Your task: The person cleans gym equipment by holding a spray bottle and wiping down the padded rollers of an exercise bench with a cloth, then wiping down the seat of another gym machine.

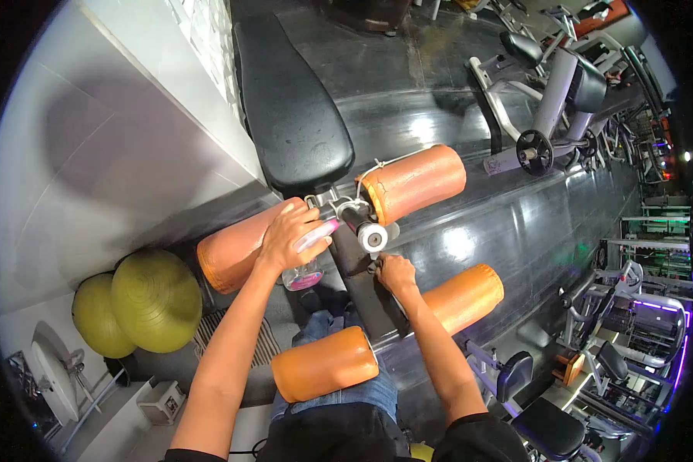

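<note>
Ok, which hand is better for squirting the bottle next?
Probably the left hand: it grips the spray bottle near its top. The right hand is by the black beam, apart from the bottle, curled on something dark, maybe cloth.

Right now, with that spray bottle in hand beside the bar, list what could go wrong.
1. The left hand holds the spray bottle close to the white-capped bar; spray could splash onto the right hand, just below the bar's cap in view.
2. The pale cord along the upper-right orange padded roller might snag a finger reaching there.
3. Any drips could make the glossy black floor slippery.
</note>
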A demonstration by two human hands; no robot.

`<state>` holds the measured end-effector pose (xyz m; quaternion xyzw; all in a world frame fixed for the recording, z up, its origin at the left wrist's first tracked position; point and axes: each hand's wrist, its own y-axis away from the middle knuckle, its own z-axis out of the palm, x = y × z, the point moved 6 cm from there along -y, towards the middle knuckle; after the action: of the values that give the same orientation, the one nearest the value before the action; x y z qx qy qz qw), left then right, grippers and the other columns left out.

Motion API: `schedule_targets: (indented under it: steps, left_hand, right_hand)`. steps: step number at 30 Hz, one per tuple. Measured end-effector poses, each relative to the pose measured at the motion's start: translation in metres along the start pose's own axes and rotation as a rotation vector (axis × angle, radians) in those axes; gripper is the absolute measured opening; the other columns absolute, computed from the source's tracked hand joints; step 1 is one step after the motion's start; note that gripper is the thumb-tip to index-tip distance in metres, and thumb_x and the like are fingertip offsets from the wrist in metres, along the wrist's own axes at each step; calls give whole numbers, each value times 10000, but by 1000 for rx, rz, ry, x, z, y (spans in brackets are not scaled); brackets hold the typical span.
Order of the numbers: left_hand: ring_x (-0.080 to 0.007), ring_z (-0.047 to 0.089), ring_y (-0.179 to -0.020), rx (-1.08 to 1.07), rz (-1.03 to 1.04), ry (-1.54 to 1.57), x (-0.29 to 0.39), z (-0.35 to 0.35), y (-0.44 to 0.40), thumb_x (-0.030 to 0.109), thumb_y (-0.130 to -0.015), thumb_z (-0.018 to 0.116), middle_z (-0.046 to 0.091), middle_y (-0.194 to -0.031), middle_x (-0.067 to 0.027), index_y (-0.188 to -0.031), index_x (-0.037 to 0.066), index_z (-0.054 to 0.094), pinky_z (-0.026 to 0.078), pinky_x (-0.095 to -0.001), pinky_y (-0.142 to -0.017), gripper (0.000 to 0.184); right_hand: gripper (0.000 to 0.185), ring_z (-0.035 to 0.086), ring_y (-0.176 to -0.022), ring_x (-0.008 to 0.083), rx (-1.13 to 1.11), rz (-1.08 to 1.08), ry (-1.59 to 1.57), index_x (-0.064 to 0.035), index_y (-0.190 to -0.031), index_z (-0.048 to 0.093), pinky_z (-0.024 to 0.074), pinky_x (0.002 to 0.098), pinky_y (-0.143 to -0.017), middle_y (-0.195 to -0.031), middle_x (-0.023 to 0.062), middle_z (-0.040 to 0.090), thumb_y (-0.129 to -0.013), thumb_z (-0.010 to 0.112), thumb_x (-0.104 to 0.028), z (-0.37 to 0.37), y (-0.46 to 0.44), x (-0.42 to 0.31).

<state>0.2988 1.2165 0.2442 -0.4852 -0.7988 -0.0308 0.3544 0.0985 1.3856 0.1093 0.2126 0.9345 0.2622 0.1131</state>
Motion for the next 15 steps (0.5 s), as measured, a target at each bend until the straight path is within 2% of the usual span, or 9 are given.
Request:
schedule_targets:
  steps: [1, 2, 3, 5, 6, 7, 9, 10, 15]
  left_hand:
    - [-304, 567, -841, -40, -17, -10, -1, 2, 0, 299, -760, 717, 537, -769, -84, -837, 102, 722, 427, -426, -783, 211]
    - [-304, 567, -841, -35, -20, -7, -1, 2, 1, 299, -760, 717, 537, -769, -84, -837, 102, 722, 427, -426, -783, 211]
    - [-304, 562, -836, -27, -7, 7, 0, 1, 1, 300, -765, 711, 534, -768, -84, -839, 101, 720, 425, -427, -778, 212]
    - [-304, 557, -831, -13, 3, 19, 1, -1, 1, 300, -770, 706, 530, -766, -85, -842, 99, 718, 422, -427, -773, 214]
    - [-304, 551, -823, -17, 7, 28, 2, -2, 1, 305, -774, 701, 538, -772, -85, -840, 96, 716, 422, -426, -774, 221]
    - [-304, 546, -814, -21, 12, 38, 3, -2, 2, 311, -778, 696, 546, -778, -85, -839, 92, 714, 421, -425, -776, 228]
    - [-287, 541, -805, 14, 42, 33, 1, 3, 4, 323, -788, 689, 555, -776, -72, -861, 102, 719, 415, -415, -767, 235]
    - [-270, 536, -796, 42, 75, 26, 3, 2, 5, 335, -798, 682, 564, -775, -59, -884, 113, 724, 409, -405, -758, 242]
    - [-274, 541, -789, -2, 48, 34, 1, 0, 2, 345, -810, 668, 570, -768, -63, -887, 111, 726, 408, -408, -759, 253]
  right_hand:
    - [321, 719, -962, 362, -71, -31, 45, -194, -1139, 709, 592, 470, -817, -949, 217, 725, -867, 693, -362, -4, 6, -2]
    - [305, 720, -944, 363, -54, -89, 46, -212, -1120, 720, 590, 467, -818, -962, 183, 732, -858, 701, -368, -12, 18, -5]
    - [305, 720, -944, 363, -54, -91, 53, -212, -1120, 720, 590, 467, -818, -962, 183, 732, -858, 701, -368, -12, 26, -5]
    - [323, 719, -917, 361, -141, -261, 71, -231, -1127, 719, 586, 461, -830, -944, 140, 737, -841, 715, -381, -8, 41, -16]
    - [303, 705, -953, 347, -191, -325, 55, -229, -1116, 721, 583, 453, -831, -1032, 95, 729, -847, 713, -369, -15, 52, -28]
    - [303, 705, -953, 347, -192, -327, 60, -229, -1116, 721, 583, 453, -831, -1032, 95, 729, -847, 713, -369, -10, 53, -34]
    - [201, 684, -1034, 291, 38, -403, 42, -261, -1054, 751, 590, 431, -802, -1133, 63, 687, -862, 695, -243, -12, 56, -54]
    - [184, 662, -1050, 284, 64, -415, 71, -227, -1036, 743, 592, 426, -766, -1162, 48, 635, -870, 665, -215, 1, 50, -60]
    - [133, 676, -948, 275, 100, -442, 179, -148, -950, 713, 582, 409, -701, -1055, 60, 647, -896, 621, -229, 34, 34, -82]
